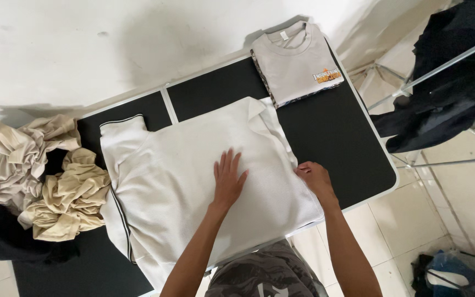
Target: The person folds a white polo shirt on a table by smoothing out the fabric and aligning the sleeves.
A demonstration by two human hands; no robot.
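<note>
A white ribbed polo shirt (177, 170) with dark-striped sleeve trim lies spread on the black folding table (336, 137). My left hand (228, 179) rests flat on the middle of the shirt, fingers spread. At the shirt's right edge, my right hand (314, 177) pinches the fabric where it is folded over.
A folded grey T-shirt with an orange print (297, 61) sits on a small stack at the table's far right corner. Crumpled beige clothes (45, 176) are heaped at the left end. Dark garments (446, 82) hang on a metal rack to the right. White tiled floor lies below.
</note>
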